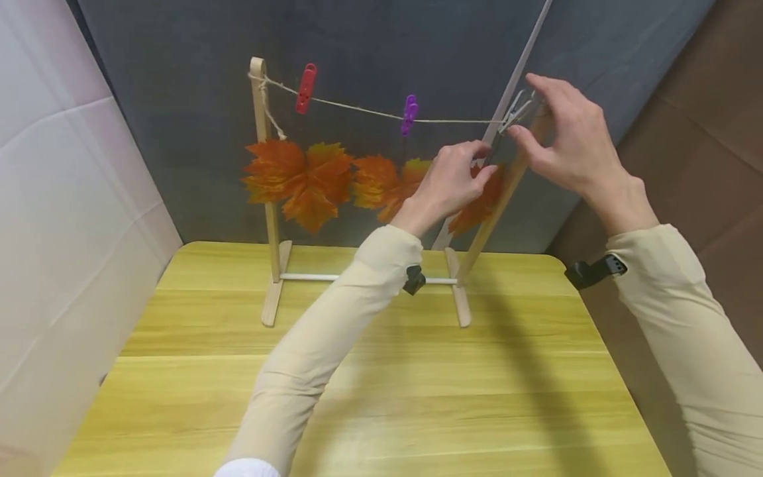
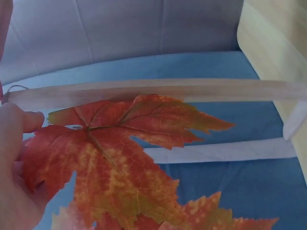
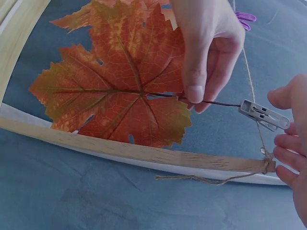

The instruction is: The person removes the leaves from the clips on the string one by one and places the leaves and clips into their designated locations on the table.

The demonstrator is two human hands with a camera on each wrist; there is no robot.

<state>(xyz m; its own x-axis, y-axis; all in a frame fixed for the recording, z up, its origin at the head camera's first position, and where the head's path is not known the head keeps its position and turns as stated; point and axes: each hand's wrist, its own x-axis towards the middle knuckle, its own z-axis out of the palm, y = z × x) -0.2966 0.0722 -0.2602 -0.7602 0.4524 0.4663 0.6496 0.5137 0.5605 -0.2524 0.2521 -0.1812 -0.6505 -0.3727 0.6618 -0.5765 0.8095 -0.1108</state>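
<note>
My left hand (image 1: 450, 177) pinches the dark stem (image 3: 221, 103) of an orange-red maple leaf (image 3: 115, 96) between thumb and fingers. The stem's tip meets the jaws of a grey clothespin (image 3: 261, 115), which sits on the twine (image 3: 248, 72) near the right post's top. My right hand (image 1: 572, 136) is beside the clothespin's handle end, thumb and fingers spread apart; whether a fingertip touches it I cannot tell. In the left wrist view, the same leaf (image 2: 100, 153) hangs by my left fingers, and the clothespin is out of sight.
A red clothespin (image 1: 306, 88) and a purple clothespin (image 1: 409, 115) grip the twine, with maple leaves (image 1: 301, 179) below them. The wooden stand (image 1: 271, 232) has two posts and a white crossbar (image 1: 310, 277). It stands near the back edge of a wood-grain table (image 1: 417, 397).
</note>
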